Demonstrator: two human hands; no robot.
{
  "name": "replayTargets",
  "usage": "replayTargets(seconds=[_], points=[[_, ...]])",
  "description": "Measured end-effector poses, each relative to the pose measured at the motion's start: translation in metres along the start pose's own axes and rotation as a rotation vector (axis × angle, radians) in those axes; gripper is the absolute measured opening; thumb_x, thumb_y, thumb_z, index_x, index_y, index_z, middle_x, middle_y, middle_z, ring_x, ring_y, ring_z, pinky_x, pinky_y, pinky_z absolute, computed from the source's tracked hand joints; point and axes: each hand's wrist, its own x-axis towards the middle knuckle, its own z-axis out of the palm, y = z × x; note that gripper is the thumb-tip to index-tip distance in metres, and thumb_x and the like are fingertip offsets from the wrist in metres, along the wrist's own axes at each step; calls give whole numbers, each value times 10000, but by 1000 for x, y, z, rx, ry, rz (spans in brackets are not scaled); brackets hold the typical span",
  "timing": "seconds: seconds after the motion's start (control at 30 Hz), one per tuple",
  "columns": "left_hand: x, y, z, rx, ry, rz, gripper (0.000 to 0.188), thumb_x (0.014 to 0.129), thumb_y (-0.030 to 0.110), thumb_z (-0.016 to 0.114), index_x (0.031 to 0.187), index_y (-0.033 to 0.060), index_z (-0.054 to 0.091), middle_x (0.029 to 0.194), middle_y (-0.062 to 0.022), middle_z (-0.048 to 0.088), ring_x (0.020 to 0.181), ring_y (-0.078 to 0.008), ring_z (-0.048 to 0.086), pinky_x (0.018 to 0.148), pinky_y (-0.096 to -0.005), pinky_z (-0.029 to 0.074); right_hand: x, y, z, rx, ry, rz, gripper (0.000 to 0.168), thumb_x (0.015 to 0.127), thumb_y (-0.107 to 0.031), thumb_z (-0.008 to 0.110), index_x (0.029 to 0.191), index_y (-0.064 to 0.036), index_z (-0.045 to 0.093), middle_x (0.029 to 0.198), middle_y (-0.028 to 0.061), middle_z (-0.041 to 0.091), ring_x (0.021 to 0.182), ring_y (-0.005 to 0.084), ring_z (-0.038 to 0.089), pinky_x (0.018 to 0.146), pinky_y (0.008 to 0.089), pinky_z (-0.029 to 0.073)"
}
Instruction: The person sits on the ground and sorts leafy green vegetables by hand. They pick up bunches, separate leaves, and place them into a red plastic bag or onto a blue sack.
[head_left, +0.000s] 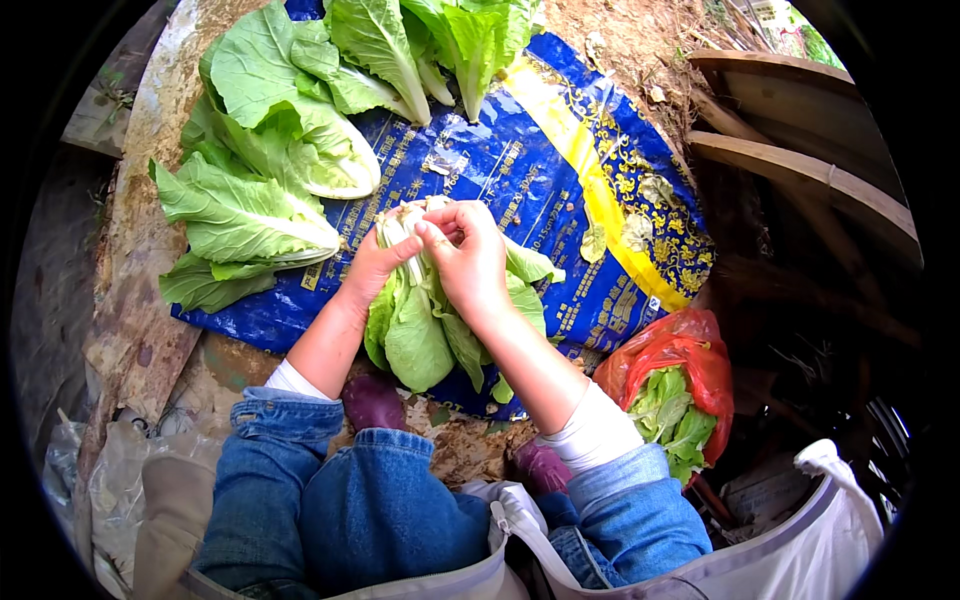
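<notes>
Between both hands is a leafy green head (418, 330), its pale stem end pointing away from me and its leaves hanging towards my knees. My left hand (373, 259) wraps the stems from the left, thumb across them. With thumb and fingers bent together, my right hand (472, 255) grips the stem base from the right; whether it pinches one single leaf is hidden. Under the hands lies a blue printed plastic sack (480, 169) with a yellow band. Large leafy heads rest on it: one at left (255, 225), one above that (330, 161), and more at the far edge (382, 60).
A red plastic bag (697, 337) holding loose green leaves (671, 416) stands at my right. Torn yellowish leaf pieces (637, 231) lie on the sack's right part. Wooden boards (810, 172) jut in at right. A weathered plank (142, 322) and clear plastic (112, 465) are at left.
</notes>
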Motion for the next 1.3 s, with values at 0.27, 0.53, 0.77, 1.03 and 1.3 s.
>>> replayTargets(seconds=[0.27, 0.53, 0.77, 1.03, 1.3], points=[[-6, 10, 5, 0, 83, -40, 395, 729, 44, 587, 1105, 19, 467, 1001, -78, 551, 903, -167, 544, 807, -297, 445, 76, -4, -32, -514, -263, -151, 178, 712, -106, 568, 866, -61, 644, 856, 186, 568, 848, 305, 552, 788, 372, 439], [-4, 10, 5, 29, 40, -50, 426, 679, 43, 621, 1073, 18, 462, 974, -78, 551, 891, -167, 542, 823, -293, 431, 137, 30, -34, -941, -342, -311, 409, 732, -17, 455, 1130, -97, 508, 1079, 116, 503, 1062, 278, 451, 880, 362, 383], [-5, 9, -7, 5, -41, -55, 438, 675, 41, 631, 1076, 25, 455, 966, -68, 553, 890, -158, 542, 821, -292, 432, 66, -41, -95, -642, -207, -634, 337, 675, 36, 620, 992, -70, 580, 808, 92, 558, 729, 246, 524, 661, 321, 436], [-8, 13, 9, 124, -114, -41, 477, 642, 40, 661, 1074, 25, 458, 975, -66, 553, 898, -159, 541, 824, -296, 432, 10, -135, -144, -911, -676, -267, 182, 706, -185, 619, 664, -43, 514, 654, 112, 529, 627, 306, 542, 565, 384, 443], [-10, 13, 11, 114, -92, -56, 499, 631, 43, 660, 1085, 38, 451, 1012, -61, 533, 928, -151, 519, 844, -289, 414, 15, -30, -62, -268, -465, -50, 253, 704, -95, 683, 913, -42, 549, 682, 30, 501, 592, 92, 476, 556, 251, 424]])
